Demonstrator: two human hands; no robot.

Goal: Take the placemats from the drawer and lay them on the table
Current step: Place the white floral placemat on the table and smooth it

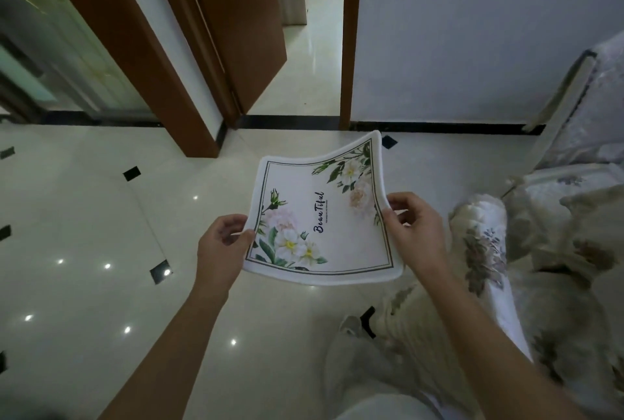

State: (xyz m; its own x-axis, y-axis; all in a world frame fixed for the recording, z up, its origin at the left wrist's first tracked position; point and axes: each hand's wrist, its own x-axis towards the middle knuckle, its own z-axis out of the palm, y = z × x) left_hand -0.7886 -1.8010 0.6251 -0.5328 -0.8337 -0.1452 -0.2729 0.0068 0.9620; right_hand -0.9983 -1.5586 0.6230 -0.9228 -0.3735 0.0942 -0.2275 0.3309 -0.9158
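A person stands holding a floral placemat (320,213) out in front, over the glossy tiled floor (84,217). The left hand (223,240) pinches its left edge with thumb on top and fingers curled beneath; the right hand (413,227) grips the right edge the same way. The mat sags between them, its far right corner curling up. Beyond stands an open brown door (236,24), and a flowered sofa cover (540,250) lies to the right.
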